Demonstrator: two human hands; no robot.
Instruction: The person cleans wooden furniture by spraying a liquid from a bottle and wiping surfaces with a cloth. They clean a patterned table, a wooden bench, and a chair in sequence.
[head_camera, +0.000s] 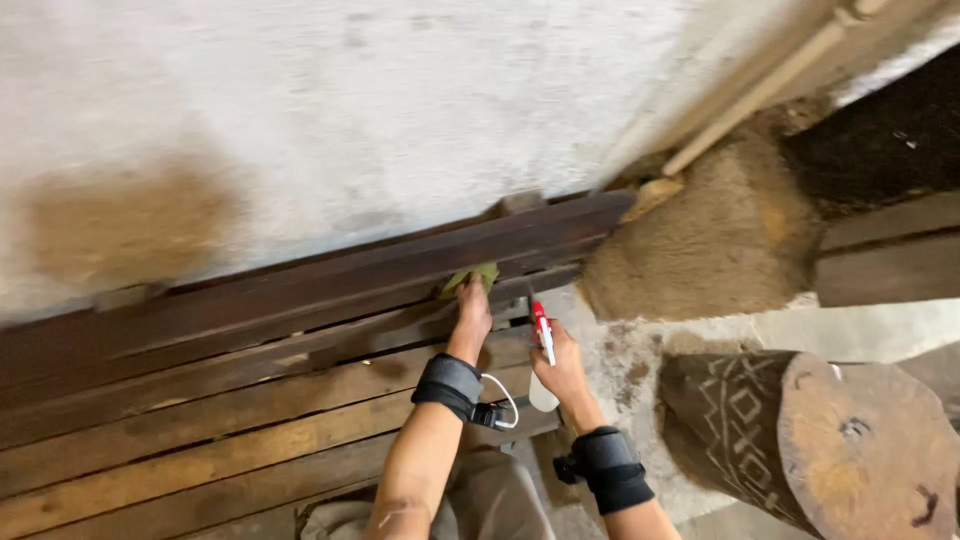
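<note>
Left hand presses green cloth on beam; right hand grips red-topped spray bottle.

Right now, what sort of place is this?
Probably a rough workshop or storage corner: stacked dark planks against a whitewashed wall, a carved wooden stump, and dirt floor.
</note>
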